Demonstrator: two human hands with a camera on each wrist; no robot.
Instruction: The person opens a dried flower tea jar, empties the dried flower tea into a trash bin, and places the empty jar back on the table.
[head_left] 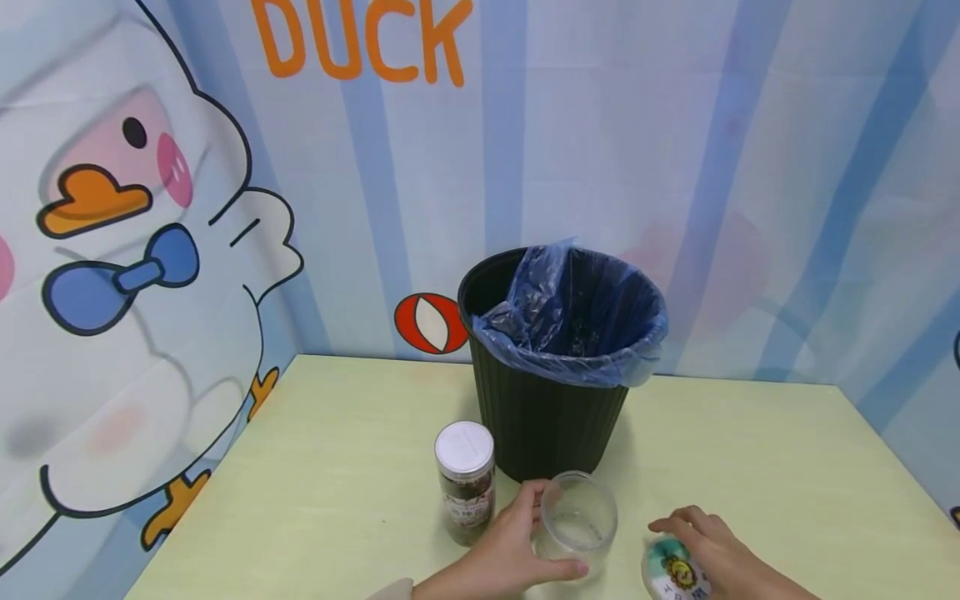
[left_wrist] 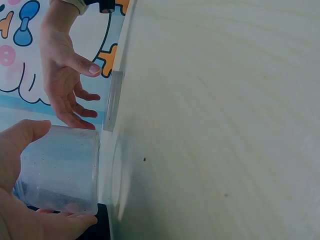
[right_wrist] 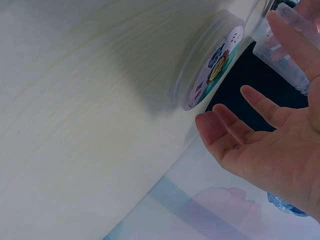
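A clear, open-topped plastic jar (head_left: 576, 533) is gripped by my left hand (head_left: 501, 552), thumb on the near side and fingers on the far side. In the left wrist view a narrow gap shows between the jar's base and the table. Some dark specks are visible on the jar's inside. My right hand (head_left: 720, 557) hovers by a round lid (head_left: 666, 573) with a green and white label and a cartoon flower. Its fingers are loosely spread in the right wrist view, apart from the lid (right_wrist: 215, 65), which lies on the table.
Left of the jar stands a clear jar with a white lid and dark contents (head_left: 467, 483). A black bin (head_left: 551, 417) lined with a blue plastic bag (head_left: 600, 367) stands behind. Pale yellow table (head_left: 315, 483); a printed duck curtain (head_left: 600, 125) hangs at the back.
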